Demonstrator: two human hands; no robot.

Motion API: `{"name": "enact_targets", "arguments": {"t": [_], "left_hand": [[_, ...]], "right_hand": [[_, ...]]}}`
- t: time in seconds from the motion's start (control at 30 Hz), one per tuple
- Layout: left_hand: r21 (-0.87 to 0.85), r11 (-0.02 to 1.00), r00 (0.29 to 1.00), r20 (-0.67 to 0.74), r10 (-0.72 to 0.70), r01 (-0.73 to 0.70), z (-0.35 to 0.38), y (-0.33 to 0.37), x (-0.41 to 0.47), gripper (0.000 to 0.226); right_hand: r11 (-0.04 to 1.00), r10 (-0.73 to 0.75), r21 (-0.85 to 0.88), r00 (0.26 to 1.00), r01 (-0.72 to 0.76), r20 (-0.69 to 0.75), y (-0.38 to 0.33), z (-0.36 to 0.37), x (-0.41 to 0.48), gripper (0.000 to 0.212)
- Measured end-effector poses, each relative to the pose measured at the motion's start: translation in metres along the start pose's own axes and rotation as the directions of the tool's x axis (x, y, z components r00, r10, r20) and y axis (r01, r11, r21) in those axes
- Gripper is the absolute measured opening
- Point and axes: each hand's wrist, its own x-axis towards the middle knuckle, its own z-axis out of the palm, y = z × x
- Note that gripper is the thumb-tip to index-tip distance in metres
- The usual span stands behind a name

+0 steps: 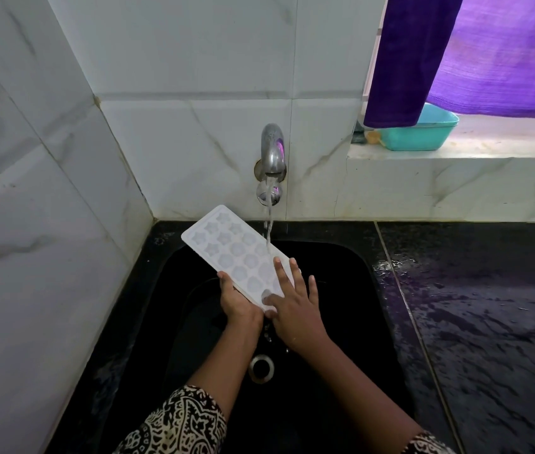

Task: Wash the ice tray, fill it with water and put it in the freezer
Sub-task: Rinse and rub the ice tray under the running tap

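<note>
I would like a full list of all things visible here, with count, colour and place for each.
sink: one, black, centre
drain: one, silver, sink bottom
tap: one, silver, back wall, running
ice tray: one, white, tilted under tap
counter: one, black, wet, right of sink
tub: one, teal, window ledge
cloth: one, purple, hanging above tub
wall tiles: many, white, behind and left
left hand: one, grips tray's near edge
right hand: one, fingers spread on tray

Ice tray (227, 244): no lettering you can read, just moulded shapes.
Tap (272, 149): no brand mark you can make out.
</note>
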Motion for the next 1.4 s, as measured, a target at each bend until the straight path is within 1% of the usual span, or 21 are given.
{"name": "enact_targets", "arguments": {"t": [0.07, 0.13, 0.2, 0.3, 0.43, 0.57, 0.63, 0.77, 0.83, 0.93, 1.0, 1.07, 1.1, 1.13, 1.2, 1.27, 1.33, 1.4], "left_hand": [[-0.006, 1.0, 1.0, 0.006, -0.002, 0.002, -0.001, -0.002, -0.002, 0.06], [-0.006, 1.0, 1.0, 0.022, -0.001, 0.001, -0.001, -0.003, -0.003, 0.059], [0.009, 1.0, 1.0, 0.023, -0.006, 0.005, -0.002, -0.002, -0.002, 0.059], [0.027, 0.999, 0.999, 0.024, 0.025, -0.026, -0.007, 0.0, -0.001, 0.058], [0.035, 0.999, 1.0, 0.006, 0.01, -0.011, -0.015, 0.0, -0.007, 0.055], [0.045, 0.999, 0.999, -0.027, -0.019, 0.02, -0.019, -0.006, -0.008, 0.054], [0.051, 0.998, 0.999, -0.03, -0.032, 0.033, -0.022, -0.007, -0.008, 0.053], [0.087, 0.995, 0.999, -0.02, -0.05, 0.051, -0.024, -0.007, -0.012, 0.054], [0.106, 0.993, 0.998, -0.024, -0.057, 0.06, -0.025, -0.006, -0.012, 0.054], [0.092, 0.995, 0.999, -0.022, -0.048, 0.05, -0.028, -0.006, -0.01, 0.053], [0.074, 0.996, 0.998, -0.026, -0.054, 0.055, -0.031, -0.006, -0.009, 0.053], [0.064, 0.996, 0.998, -0.016, -0.054, 0.055, -0.031, -0.005, -0.007, 0.054], [0.058, 0.997, 0.999, -0.009, -0.05, 0.051, -0.031, -0.004, -0.006, 0.053], [0.06, 0.997, 0.999, -0.004, -0.043, 0.043, -0.03, -0.003, -0.005, 0.053], [0.059, 0.998, 0.999, 0.009, -0.032, 0.032, -0.026, -0.001, -0.003, 0.053], [0.047, 0.998, 0.999, 0.022, -0.033, 0.032, -0.023, 0.002, 0.0, 0.054], [0.055, 0.998, 0.999, 0.039, -0.033, 0.031, -0.022, 0.003, 0.0, 0.055], [0.059, 0.997, 0.998, 0.044, -0.049, 0.046, -0.023, 0.004, 0.002, 0.056]], "right_hand": [[0.996, -0.007, -0.084, 1.0, 0.005, -0.03, 0.009, -0.002, 0.0, 0.018], [0.992, -0.01, -0.129, 1.0, 0.006, -0.028, 0.011, -0.003, 0.001, 0.019], [0.994, -0.055, -0.092, 0.998, 0.055, 0.001, 0.006, -0.001, -0.001, 0.018], [0.997, -0.077, 0.003, 0.995, 0.077, 0.07, -0.001, 0.002, -0.006, 0.022], [0.997, -0.073, 0.034, 0.995, 0.071, 0.071, 0.003, 0.001, -0.01, 0.023], [0.999, -0.028, -0.024, 0.999, 0.029, 0.028, 0.012, 0.005, -0.015, 0.028], [0.999, -0.011, -0.05, 0.999, 0.01, -0.035, 0.012, 0.013, -0.019, 0.024], [0.982, -0.008, -0.186, 0.991, -0.017, -0.132, 0.004, 0.032, -0.027, 0.016], [0.975, 0.004, -0.22, 0.988, -0.039, -0.155, -0.001, 0.038, -0.028, 0.023], [0.984, 0.007, -0.176, 0.985, -0.038, -0.17, -0.005, 0.041, -0.028, 0.027], [0.991, -0.043, -0.129, 0.984, 0.02, -0.171, -0.004, 0.04, -0.027, 0.023], [0.995, -0.089, -0.046, 0.988, 0.084, -0.125, -0.001, 0.032, -0.024, 0.011], [0.994, -0.105, -0.02, 0.991, 0.104, -0.079, 0.001, 0.027, -0.022, 0.008], [0.993, -0.121, -0.017, 0.992, 0.12, -0.046, 0.003, 0.022, -0.02, 0.009], [0.984, -0.172, -0.061, 0.984, 0.17, -0.04, 0.009, 0.015, -0.012, 0.012], [0.96, -0.24, -0.16, 0.97, 0.23, -0.048, 0.017, 0.011, -0.003, 0.017], [0.921, -0.291, -0.293, 0.954, 0.258, -0.076, 0.026, 0.007, 0.005, 0.028], [0.9, -0.297, -0.353, 0.953, 0.255, -0.068, 0.03, 0.002, 0.009, 0.039]]}}
